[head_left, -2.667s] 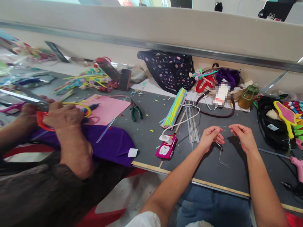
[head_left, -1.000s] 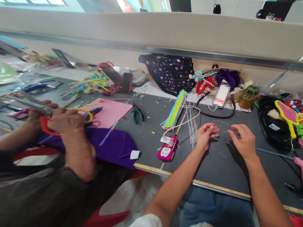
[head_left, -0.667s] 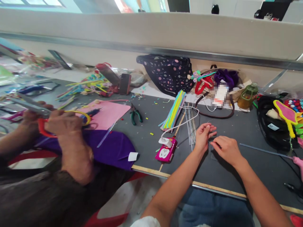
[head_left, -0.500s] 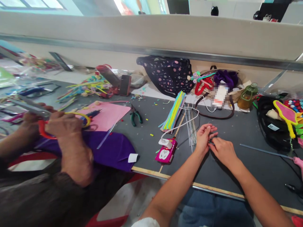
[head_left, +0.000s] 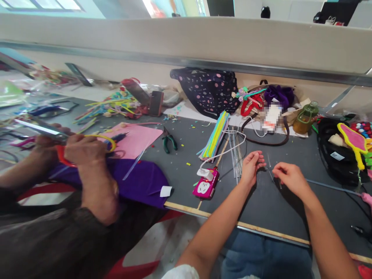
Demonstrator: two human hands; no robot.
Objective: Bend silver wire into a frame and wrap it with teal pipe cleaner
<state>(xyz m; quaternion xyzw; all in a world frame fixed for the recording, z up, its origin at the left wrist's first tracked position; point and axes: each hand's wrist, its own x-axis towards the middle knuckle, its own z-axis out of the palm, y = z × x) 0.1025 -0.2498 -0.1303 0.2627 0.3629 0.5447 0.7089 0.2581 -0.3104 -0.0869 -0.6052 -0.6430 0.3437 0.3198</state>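
A thin wire [head_left: 270, 173] is pinched between both hands just above the dark table [head_left: 186, 182], towards its near edge: the left hand [head_left: 252, 166] has its fingertips closed on one end, the right hand [head_left: 289, 179] nips the other, the two hands just apart. Beside the left hand lies a bundle of straight wires [head_left: 236, 155], with a pink power strip [head_left: 205, 185] and a sheaf of pipe cleaners [head_left: 215, 135] close by. Farther left, a co-worker's hand [head_left: 84, 149] grips scissors [head_left: 62, 141] over purple cloth [head_left: 139, 180].
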